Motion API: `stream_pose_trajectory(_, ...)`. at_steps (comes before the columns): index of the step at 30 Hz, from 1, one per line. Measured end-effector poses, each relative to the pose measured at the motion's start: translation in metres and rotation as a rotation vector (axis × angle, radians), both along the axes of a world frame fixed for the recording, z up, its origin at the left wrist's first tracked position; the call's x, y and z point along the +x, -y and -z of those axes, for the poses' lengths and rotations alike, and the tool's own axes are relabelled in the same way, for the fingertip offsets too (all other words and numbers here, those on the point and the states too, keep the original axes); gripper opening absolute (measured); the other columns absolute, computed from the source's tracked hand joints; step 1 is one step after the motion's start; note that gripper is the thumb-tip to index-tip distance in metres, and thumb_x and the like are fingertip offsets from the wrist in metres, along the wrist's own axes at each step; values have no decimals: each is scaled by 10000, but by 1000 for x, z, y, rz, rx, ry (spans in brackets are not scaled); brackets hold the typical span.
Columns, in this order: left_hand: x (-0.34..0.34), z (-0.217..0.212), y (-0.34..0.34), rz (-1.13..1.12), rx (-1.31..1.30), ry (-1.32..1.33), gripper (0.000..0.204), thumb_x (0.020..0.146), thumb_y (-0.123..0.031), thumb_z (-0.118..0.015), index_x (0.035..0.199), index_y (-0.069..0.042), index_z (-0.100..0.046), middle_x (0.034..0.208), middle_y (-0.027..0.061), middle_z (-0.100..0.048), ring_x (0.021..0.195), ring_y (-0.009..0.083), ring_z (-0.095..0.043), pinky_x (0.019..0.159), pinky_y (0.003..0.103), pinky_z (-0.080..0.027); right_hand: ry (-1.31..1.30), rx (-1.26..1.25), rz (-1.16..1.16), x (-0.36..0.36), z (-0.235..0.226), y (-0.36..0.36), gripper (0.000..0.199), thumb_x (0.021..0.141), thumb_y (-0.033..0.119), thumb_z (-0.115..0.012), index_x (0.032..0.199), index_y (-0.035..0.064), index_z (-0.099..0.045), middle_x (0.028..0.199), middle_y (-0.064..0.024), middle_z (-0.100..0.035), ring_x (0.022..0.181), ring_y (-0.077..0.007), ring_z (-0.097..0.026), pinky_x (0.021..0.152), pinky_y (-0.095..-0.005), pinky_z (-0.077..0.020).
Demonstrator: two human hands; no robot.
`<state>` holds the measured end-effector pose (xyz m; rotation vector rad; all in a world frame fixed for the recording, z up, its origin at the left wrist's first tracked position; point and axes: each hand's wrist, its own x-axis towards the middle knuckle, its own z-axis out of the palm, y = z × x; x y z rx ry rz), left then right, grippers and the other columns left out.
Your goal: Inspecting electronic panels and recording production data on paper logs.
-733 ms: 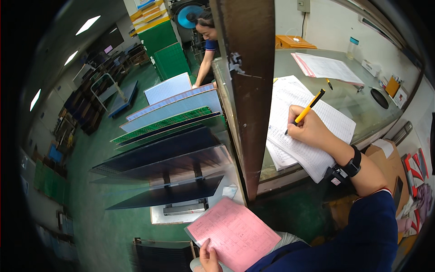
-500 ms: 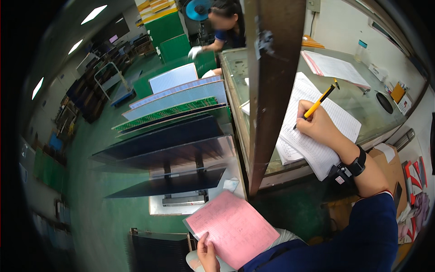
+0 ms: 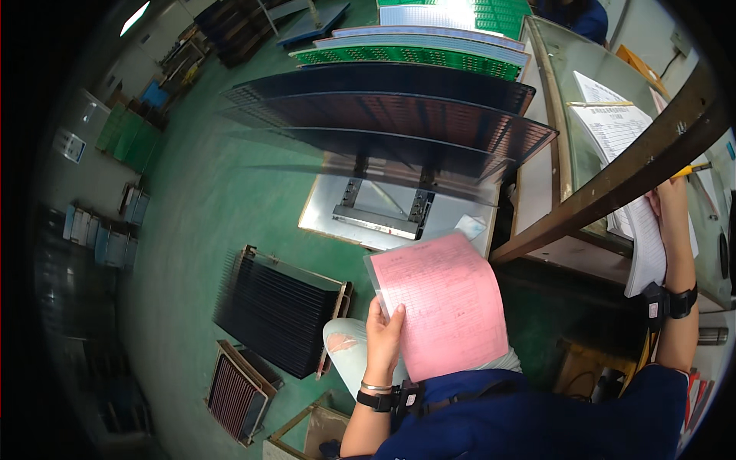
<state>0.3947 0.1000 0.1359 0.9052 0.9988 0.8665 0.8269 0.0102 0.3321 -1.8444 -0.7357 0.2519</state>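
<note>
A pink printed sheet [image 3: 445, 307] in a clear sleeve lies across my lap. My left hand [image 3: 386, 331] pinches its left edge, thumb on top. On the glass-topped desk [image 3: 571, 61] at the right, my right hand [image 3: 671, 205] grips a yellow pen [image 3: 694, 169] over an opened pad of lined paper [image 3: 644, 245]. A brown post [image 3: 648, 162] crosses in front of the desk and hides part of the pad and the pen tip. The pad's upper pages [image 3: 613, 130] show beyond the post.
Dark panels [image 3: 383, 115] and green circuit boards [image 3: 406, 57] stand upright ahead of me, near a metal bracket [image 3: 376, 221] on a white board. Black slotted racks [image 3: 280, 307] sit on the green floor at left. Another person's dark sleeve [image 3: 586, 19] shows at the far desk end.
My view has swung right and down, so the panels appear higher and the floor racks come into sight. The post now slants across the desk. Both hands keep their holds.
</note>
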Motion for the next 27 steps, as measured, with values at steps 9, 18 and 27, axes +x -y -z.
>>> stream_pose_trajectory(9,-7,7,-1,-26,57,5,290,877,-29,-547,1154,-7,-464,1118,69,-558,1016,122,-523,885,266,-415,-234,145,-239,23,-2,6,94,868,164,-474,820,85,-457,596,0,-466,437,-18,-363,382,-141,-288)
stream_pose_trajectory(18,-30,2,-4,-80,57,86,305,869,8,-536,1161,-19,-453,1116,73,-538,994,133,-519,891,270,-418,-236,98,-204,38,-12,10,29,820,84,-518,830,68,-497,602,-24,-510,446,-69,-461,448,-236,-483)
stream_pose_trajectory(27,-31,17,-6,-64,80,107,412,883,7,-495,1284,16,-402,1210,117,-535,1082,171,-527,960,296,-394,57,84,3,48,-10,18,71,783,87,-520,734,62,-477,558,8,-500,454,-44,-413,423,-192,-311)
